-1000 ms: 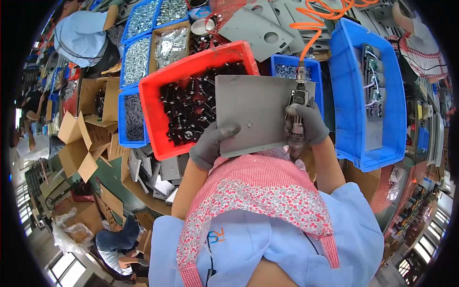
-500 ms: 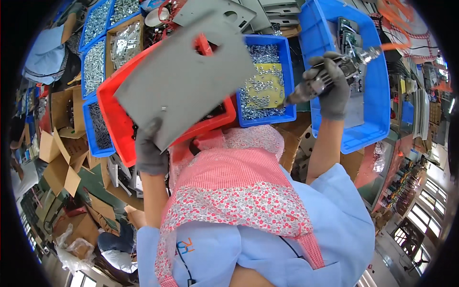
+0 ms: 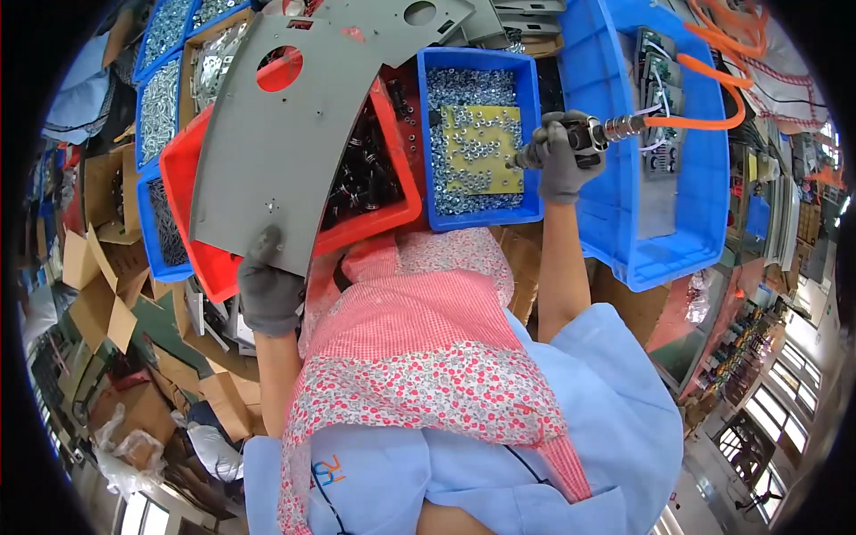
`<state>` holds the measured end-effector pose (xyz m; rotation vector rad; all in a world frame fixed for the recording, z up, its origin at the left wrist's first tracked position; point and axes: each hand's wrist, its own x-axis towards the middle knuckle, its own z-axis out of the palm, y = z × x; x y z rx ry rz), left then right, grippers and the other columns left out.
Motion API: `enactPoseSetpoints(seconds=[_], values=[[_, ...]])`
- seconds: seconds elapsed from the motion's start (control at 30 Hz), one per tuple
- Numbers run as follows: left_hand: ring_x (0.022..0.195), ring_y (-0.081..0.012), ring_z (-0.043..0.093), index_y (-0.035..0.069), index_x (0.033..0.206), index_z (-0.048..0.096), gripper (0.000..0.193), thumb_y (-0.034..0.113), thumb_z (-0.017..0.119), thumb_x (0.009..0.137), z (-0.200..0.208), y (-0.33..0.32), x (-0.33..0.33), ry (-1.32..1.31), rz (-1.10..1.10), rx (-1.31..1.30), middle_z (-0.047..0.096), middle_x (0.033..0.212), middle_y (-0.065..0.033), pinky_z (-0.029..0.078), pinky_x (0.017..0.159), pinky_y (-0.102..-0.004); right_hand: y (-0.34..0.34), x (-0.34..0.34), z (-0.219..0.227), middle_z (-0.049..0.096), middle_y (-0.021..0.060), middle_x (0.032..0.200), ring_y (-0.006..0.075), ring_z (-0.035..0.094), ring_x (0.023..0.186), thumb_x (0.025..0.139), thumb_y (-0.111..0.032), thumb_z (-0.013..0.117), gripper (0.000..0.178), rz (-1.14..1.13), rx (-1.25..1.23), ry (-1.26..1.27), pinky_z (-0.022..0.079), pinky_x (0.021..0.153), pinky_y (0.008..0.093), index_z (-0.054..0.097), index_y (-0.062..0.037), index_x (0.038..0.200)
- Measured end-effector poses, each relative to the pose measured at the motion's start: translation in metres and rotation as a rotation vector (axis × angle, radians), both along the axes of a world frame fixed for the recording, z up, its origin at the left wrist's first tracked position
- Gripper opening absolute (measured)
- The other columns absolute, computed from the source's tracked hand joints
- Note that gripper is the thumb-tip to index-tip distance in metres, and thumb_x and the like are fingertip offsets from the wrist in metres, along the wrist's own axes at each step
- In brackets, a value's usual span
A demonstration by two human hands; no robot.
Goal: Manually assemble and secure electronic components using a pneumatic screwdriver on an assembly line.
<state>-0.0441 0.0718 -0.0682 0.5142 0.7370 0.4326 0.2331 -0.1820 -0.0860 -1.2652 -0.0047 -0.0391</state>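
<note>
My left hand (image 3: 272,290), in a grey glove, grips the near corner of a grey sheet-metal panel (image 3: 276,147). The panel has a large round hole and several small ones, and it lies over the red bin (image 3: 214,278), hiding much of it. In my gloved right hand (image 3: 563,165) is a pneumatic screwdriver (image 3: 584,135) with an orange air hose (image 3: 704,123). Its tip points left, over a yellow plate (image 3: 481,160) dotted with small nuts in a blue bin (image 3: 437,214). Black parts (image 3: 366,174) show inside the red bin.
A large blue bin (image 3: 678,266) with circuit boards (image 3: 662,89) stands at the right. Blue bins of screws (image 3: 160,120) line the far left. Open cardboard boxes (image 3: 102,299) sit at the left. More grey panels (image 3: 526,20) are stacked at the far side.
The panel has turned and lowered over the red bin, its far end shifting left. My right hand has moved left and nearer with the pneumatic screwdriver, bringing its tip over the yellow plate.
</note>
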Motion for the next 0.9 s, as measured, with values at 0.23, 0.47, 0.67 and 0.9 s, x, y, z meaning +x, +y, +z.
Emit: enactPoseSetpoints(seconds=[0.23,0.47,0.67,0.9], values=[[0.094,-0.023,0.063,-0.004,0.114,0.053,0.028,0.01,0.054,0.09,0.021,-0.018,0.025,0.154,0.052,-0.006,0.061,0.104,-0.0128,0.055,0.076,-0.0326,0.025,-0.01,-0.013,0.057,0.0058,0.065,0.0087,0.051,0.047,0.073,0.011,0.055,0.016,0.267,-0.026,0.003,0.041,0.04,0.0231,0.058,0.0049,0.087],[0.098,-0.0245,0.061,-0.003,0.114,0.053,0.028,0.007,0.052,0.088,0.01,-0.02,0.016,0.161,-0.05,0.056,0.06,0.108,-0.0134,0.054,0.082,-0.0379,0.026,-0.007,-0.041,0.06,0.0054,0.069,0.0081,0.056,0.054,0.073,0.013,0.056,0.019,0.294,-0.086,-0.058,0.044,0.046,0.0216,0.06,0.0034,0.088],[0.106,-0.0287,0.058,-0.003,0.119,0.052,0.037,0.006,0.062,0.084,0.029,-0.03,0.027,0.06,0.02,-0.213,0.059,0.117,-0.0132,0.048,0.094,-0.0413,0.01,-0.005,-0.092,0.061,0.0015,0.082,0.01,0.058,0.068,0.073,0.007,0.065,0.023,0.261,-0.348,-0.217,0.048,0.055,0.0234,0.062,-0.0043,0.093],[0.109,-0.0288,0.058,-0.007,0.121,0.048,0.039,0.005,0.058,0.085,0.006,-0.025,0.029,-0.11,-0.061,-0.283,0.058,0.118,-0.0172,0.046,0.098,-0.0442,0.025,-0.025,-0.05,0.056,0.0047,0.07,0.0089,0.049,0.049,0.081,0.003,0.058,0.02,0.309,-0.111,-0.067,0.039,0.042,0.0224,0.057,-0.001,0.1]])
